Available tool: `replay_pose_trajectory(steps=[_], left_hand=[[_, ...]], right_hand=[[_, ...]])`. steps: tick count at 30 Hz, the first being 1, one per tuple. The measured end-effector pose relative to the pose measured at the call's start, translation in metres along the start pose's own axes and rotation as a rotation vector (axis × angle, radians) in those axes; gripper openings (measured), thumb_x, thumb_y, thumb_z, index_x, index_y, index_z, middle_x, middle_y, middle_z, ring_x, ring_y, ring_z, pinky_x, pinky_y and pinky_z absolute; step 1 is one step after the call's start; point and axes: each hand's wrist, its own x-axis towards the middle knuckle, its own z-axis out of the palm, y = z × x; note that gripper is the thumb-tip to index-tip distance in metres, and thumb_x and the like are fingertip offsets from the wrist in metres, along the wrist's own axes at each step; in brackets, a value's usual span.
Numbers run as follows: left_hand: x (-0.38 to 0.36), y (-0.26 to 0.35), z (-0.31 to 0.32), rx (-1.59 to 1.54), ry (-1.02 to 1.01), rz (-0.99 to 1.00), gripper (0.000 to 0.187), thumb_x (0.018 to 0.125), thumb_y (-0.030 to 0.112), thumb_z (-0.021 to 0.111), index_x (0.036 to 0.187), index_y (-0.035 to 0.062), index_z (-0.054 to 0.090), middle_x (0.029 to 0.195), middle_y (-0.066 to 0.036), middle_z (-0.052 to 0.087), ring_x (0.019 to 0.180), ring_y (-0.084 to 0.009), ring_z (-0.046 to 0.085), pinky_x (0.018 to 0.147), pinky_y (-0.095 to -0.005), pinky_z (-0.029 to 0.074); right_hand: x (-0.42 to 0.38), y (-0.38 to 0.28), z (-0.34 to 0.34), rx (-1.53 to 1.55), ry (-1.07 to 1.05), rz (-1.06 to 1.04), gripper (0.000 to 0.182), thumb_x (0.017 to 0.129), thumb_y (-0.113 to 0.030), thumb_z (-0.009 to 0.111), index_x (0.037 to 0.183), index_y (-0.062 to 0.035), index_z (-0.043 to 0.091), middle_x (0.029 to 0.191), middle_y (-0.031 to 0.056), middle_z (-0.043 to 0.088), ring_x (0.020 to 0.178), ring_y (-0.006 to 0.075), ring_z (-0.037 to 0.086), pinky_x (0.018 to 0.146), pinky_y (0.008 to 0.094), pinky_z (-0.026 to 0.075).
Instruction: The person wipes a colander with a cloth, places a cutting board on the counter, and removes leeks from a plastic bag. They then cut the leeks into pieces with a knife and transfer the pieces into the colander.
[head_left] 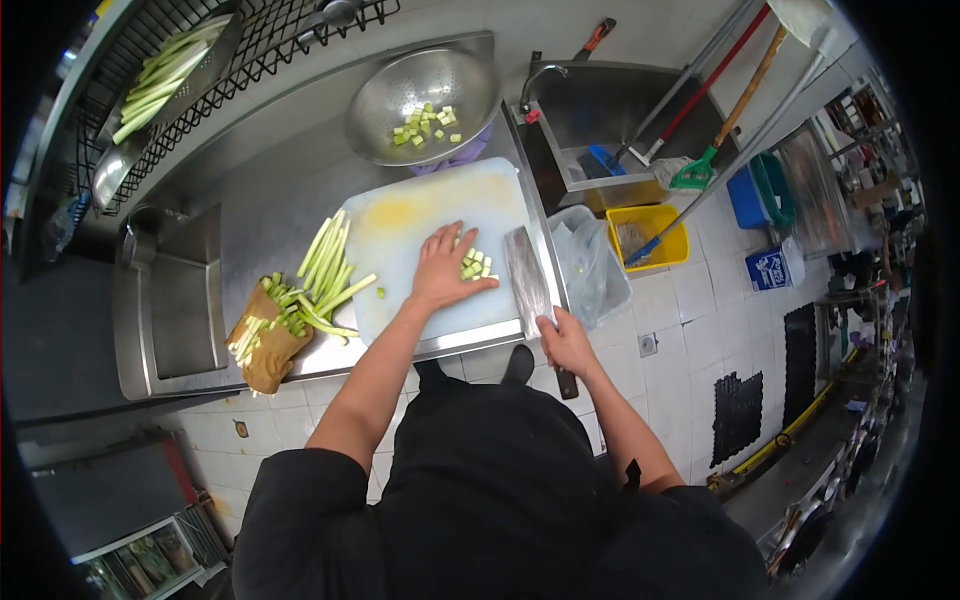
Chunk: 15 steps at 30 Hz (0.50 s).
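Note:
My left hand (447, 268) rests on the white cutting board (395, 300) with its fingers spread, beside and partly over a small heap of chopped pale green pieces (478, 266). My right hand (566, 344) is closed around a large, broad-bladed knife (528, 275). Its blade lies along the board's right edge, and the dark handle end sticks out below my fingers. Long, pale green stalks (325, 260) resembling celery lie at the board's left side. Next to them, a brown paper bag (272, 357) holds more cut stalks.
Behind the board stands a perforated metal colander (385, 100) with some cut pieces inside. A sink basin (185, 300) is at the left, another sink (640, 110) at the back right. More stalks (165, 80) lie on a wire rack. A bag-lined bin (592, 265) and yellow bucket (670, 245) stand right.

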Motion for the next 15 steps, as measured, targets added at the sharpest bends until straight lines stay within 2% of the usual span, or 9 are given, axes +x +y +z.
replay_pose_trajectory(steps=[2, 4, 5, 6, 8, 9, 11, 15], left_hand=[[-0.003, 0.014, 0.015, -0.003, 0.064, -0.004, 0.094, 0.075, 0.072, 0.07, 0.144, 0.0116, 0.052, 0.151, -0.019, 0.042, 0.141, -0.0396, 0.035, 0.117, -0.0509, 0.027], [-0.006, 0.03, 0.023, 0.044, 0.144, -0.074, 0.089, 0.077, 0.071, 0.069, 0.141, 0.0112, 0.056, 0.148, -0.018, 0.044, 0.136, -0.0403, 0.038, 0.113, -0.0521, 0.028], [-0.008, 0.039, 0.026, 0.066, 0.194, -0.082, 0.076, 0.085, 0.064, 0.066, 0.138, 0.0102, 0.058, 0.146, -0.017, 0.046, 0.131, -0.0402, 0.04, 0.11, -0.0527, 0.029], [-0.009, 0.047, 0.031, 0.075, 0.193, -0.085, 0.076, 0.085, 0.064, 0.066, 0.138, 0.0102, 0.058, 0.146, -0.017, 0.046, 0.131, -0.0402, 0.04, 0.11, -0.0527, 0.029], [-0.008, 0.056, 0.043, 0.098, 0.233, -0.212, 0.064, 0.092, 0.056, 0.061, 0.135, 0.0089, 0.059, 0.145, -0.017, 0.047, 0.13, -0.0397, 0.041, 0.11, -0.053, 0.029], [-0.007, 0.059, 0.05, 0.102, 0.307, -0.241, 0.052, 0.096, 0.046, 0.058, 0.131, 0.0075, 0.062, 0.143, -0.016, 0.049, 0.128, -0.0387, 0.042, 0.108, -0.0525, 0.031], [-0.004, 0.052, 0.058, 0.035, 0.36, -0.279, 0.048, 0.095, 0.043, 0.061, 0.127, 0.0078, 0.064, 0.14, -0.015, 0.051, 0.125, -0.0379, 0.044, 0.106, -0.0517, 0.033], [-0.002, 0.047, 0.057, -0.197, 0.532, -0.392, 0.039, 0.092, 0.034, 0.069, 0.119, 0.0071, 0.067, 0.134, -0.011, 0.057, 0.12, -0.0365, 0.048, 0.103, -0.0492, 0.037]], right_hand=[[-0.003, 0.014, 0.001, 0.175, -0.014, 0.086, 0.022, 0.105, -0.026, 0.052, 0.108, -0.0041, 0.056, 0.057, 0.0009, 0.051, 0.04, 0.0109, 0.049, 0.038, 0.0286, 0.041], [0.002, 0.018, 0.007, 0.184, -0.038, 0.093, 0.023, 0.105, -0.026, 0.052, 0.112, -0.0044, 0.056, 0.057, 0.0014, 0.052, 0.04, 0.0117, 0.049, 0.039, 0.029, 0.041], [0.006, 0.018, 0.013, 0.191, -0.052, 0.103, 0.024, 0.105, -0.027, 0.052, 0.113, -0.0046, 0.056, 0.057, 0.0012, 0.052, 0.04, 0.0117, 0.049, 0.039, 0.0291, 0.041], [0.009, 0.016, 0.021, 0.199, -0.065, 0.114, 0.024, 0.105, -0.027, 0.052, 0.114, -0.0047, 0.055, 0.057, 0.001, 0.052, 0.04, 0.0117, 0.048, 0.039, 0.0292, 0.042], [0.019, 0.007, 0.037, 0.182, -0.075, 0.121, 0.024, 0.105, -0.026, 0.052, 0.11, -0.0027, 0.053, 0.057, 0.0037, 0.053, 0.04, 0.0139, 0.052, 0.039, 0.0313, 0.043], [0.024, 0.004, 0.045, 0.133, -0.09, 0.101, 0.025, 0.104, -0.026, 0.052, 0.108, -0.0014, 0.052, 0.058, 0.0058, 0.054, 0.04, 0.0157, 0.054, 0.039, 0.0327, 0.044], [0.031, -0.002, 0.054, 0.08, -0.113, 0.054, 0.027, 0.103, -0.025, 0.052, 0.101, 0.0015, 0.049, 0.06, 0.0115, 0.057, 0.042, 0.0203, 0.058, 0.04, 0.036, 0.047], [0.041, -0.008, 0.06, 0.007, -0.202, 0.005, 0.027, 0.104, -0.024, 0.052, 0.1, 0.0019, 0.05, 0.06, 0.0101, 0.056, 0.042, 0.0197, 0.057, 0.04, 0.0357, 0.046]])
